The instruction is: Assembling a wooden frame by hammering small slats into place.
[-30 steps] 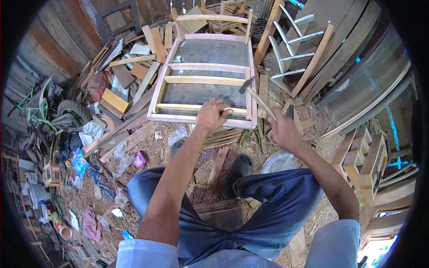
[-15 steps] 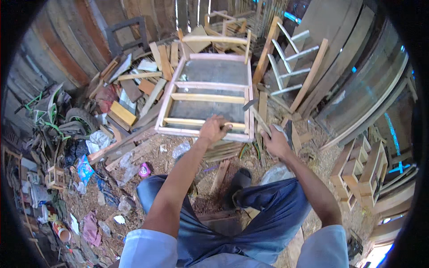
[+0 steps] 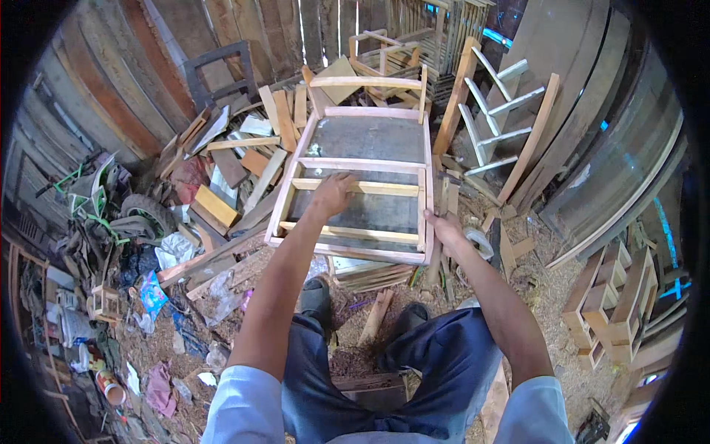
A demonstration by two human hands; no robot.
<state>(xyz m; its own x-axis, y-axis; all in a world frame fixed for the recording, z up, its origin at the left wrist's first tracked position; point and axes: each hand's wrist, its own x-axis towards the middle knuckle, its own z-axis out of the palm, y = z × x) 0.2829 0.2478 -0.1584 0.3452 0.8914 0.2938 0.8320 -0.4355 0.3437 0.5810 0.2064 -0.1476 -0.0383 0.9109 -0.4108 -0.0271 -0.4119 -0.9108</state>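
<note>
A wooden frame (image 3: 353, 162) with pale rails and a dark panel rests before me, on a stack of thin wooden slats (image 3: 370, 273). Inside it a smaller frame with two crossbars is set. My left hand (image 3: 333, 195) is closed over the upper crossbar (image 3: 384, 189) of this inner frame. At the right rail, near the closest corner, my right hand (image 3: 447, 231) grips the outer frame's edge, thumb on top and the other fingers partly hidden. I cannot make out a hammer in either hand.
Scrap boards (image 3: 244, 159) pile up at the left, beside a green toy bike (image 3: 96, 196). A ladder-like wooden piece (image 3: 503, 122) leans at the right, above a slatted wooden unit (image 3: 610, 303). Wood shavings and plastic scraps litter the floor around my feet.
My left hand has gone from the near crossbar to the farther one. The hammer in my right hand no longer shows; that hand now holds the frame's edge. The frame appears slightly tilted.
</note>
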